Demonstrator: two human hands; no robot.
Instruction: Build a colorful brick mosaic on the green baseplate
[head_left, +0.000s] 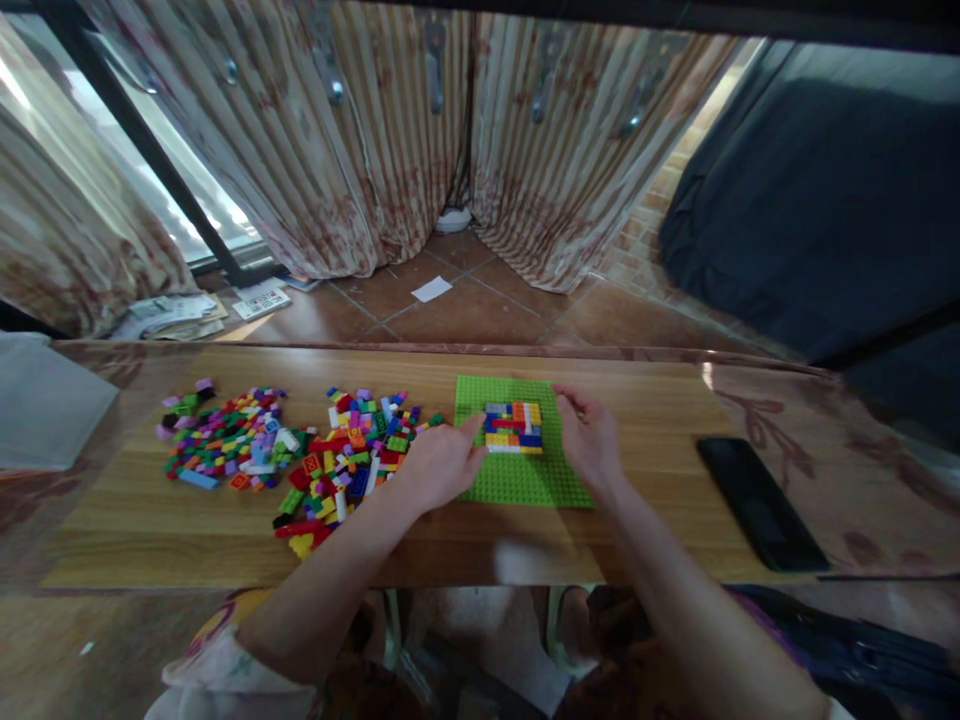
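A green baseplate (525, 480) lies on the wooden table, with a small block of coloured bricks (513, 427) built on its upper middle. My left hand (439, 462) rests at the plate's left edge, fingers curled and forefinger pointing at the left side of the block. My right hand (589, 435) lies on the plate's right edge, fingers bent against the plate near the block. Nothing is seen held in either hand.
Two heaps of loose coloured bricks (225, 440) (345, 460) lie left of the plate. A black phone (759, 500) lies at the table's right end. Behind the table are a tiled floor, curtains and papers (180, 312).
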